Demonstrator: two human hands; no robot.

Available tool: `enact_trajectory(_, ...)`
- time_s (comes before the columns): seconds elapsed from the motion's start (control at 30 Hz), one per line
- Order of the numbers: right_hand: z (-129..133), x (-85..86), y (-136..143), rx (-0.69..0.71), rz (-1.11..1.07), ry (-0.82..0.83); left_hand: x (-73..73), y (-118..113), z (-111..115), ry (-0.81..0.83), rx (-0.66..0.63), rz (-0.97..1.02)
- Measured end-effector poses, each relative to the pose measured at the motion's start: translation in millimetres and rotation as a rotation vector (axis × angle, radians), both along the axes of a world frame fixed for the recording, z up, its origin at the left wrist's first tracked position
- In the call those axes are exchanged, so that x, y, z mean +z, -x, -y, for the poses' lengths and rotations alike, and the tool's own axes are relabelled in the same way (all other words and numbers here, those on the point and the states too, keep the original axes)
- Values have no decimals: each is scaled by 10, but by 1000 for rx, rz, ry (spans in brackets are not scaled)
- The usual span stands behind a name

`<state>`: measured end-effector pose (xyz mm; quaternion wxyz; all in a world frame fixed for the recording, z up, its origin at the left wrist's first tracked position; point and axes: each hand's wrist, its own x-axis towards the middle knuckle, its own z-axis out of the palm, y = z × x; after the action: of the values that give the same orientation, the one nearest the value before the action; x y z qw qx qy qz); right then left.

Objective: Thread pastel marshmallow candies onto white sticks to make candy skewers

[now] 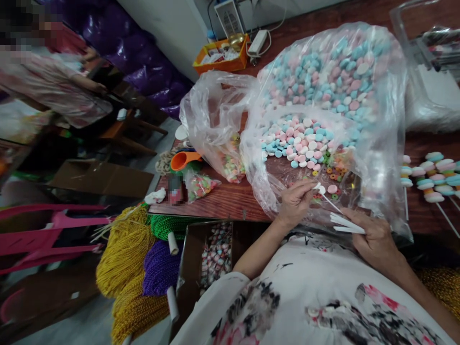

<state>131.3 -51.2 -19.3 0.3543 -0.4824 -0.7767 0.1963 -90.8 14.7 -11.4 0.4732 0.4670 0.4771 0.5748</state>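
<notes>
My left hand (296, 202) pinches a small white round candy (319, 189), which sits at the tip of a thin white stick (331, 202). That stick runs down to my right hand (373, 235), whose closed fingers also grip a fanned bundle of white sticks (347, 223). Just beyond both hands, a large clear plastic bag (257, 158) lies with its mouth towards me. Pink, blue and white disc candies (300, 141) spill inside it, with small colourful rings (336, 172) close by my left hand.
Candy-loaded sticks (434, 175) lie at the right. Left of the bag are an orange scoop (185, 159) and small bags of coloured rings (201, 184). An orange basket (221, 53) stands behind. A cardboard box (192, 261) and yarn bundles (124, 249) sit below; another person (68, 86) sits left.
</notes>
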Motion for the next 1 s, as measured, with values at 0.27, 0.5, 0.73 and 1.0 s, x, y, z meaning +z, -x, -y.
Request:
enact_trajectory(0.27, 16, -3, 188, -11, -142, -20, 57, -122, 81, -2, 31, -8)
enact_trajectory(0.5, -58, -23, 191, -175, -260, 86, 90, -171, 169, 7, -341, -128)
enact_trajectory(0.73, -89, -132, -118, -273, -207, 77, 78, -46, -253, -69, -285, -914)
enact_trajectory(1.0, -12, -234, -115, -134, -184, -33, -95, -127, -188, -116, -295, -613)
